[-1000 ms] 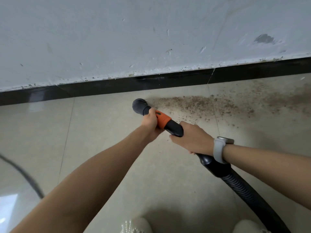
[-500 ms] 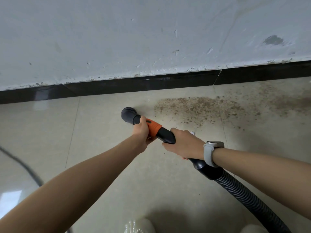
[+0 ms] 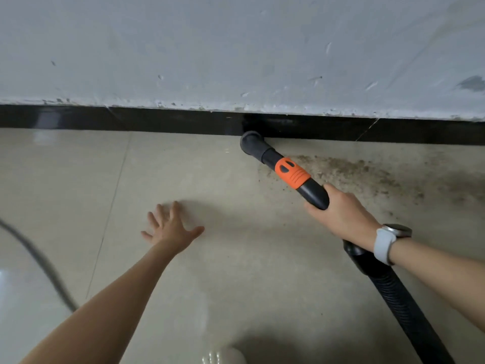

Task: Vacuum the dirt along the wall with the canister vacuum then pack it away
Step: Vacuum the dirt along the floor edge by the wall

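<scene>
My right hand (image 3: 343, 216) grips the black vacuum handle just behind its orange collar (image 3: 291, 173). The round nozzle (image 3: 252, 143) points at the black skirting board (image 3: 157, 121) and sits at its foot. A ribbed black hose (image 3: 409, 311) runs back under my right wrist to the lower right. Brown dirt (image 3: 351, 174) is strewn over the beige tiles to the right of the nozzle, along the wall. My left hand (image 3: 170, 227) is off the vacuum, fingers spread, over the floor to the left.
A scuffed white wall (image 3: 236, 48) rises above the skirting. A dark cable (image 3: 44, 264) curves across the tiles at the far left. The tip of a pale shoe (image 3: 223, 357) shows at the bottom edge.
My left hand let go of the vacuum handle and swung out to the left, fingers spread. The nozzle moved forward to the skirting board, held by the right hand alone.
</scene>
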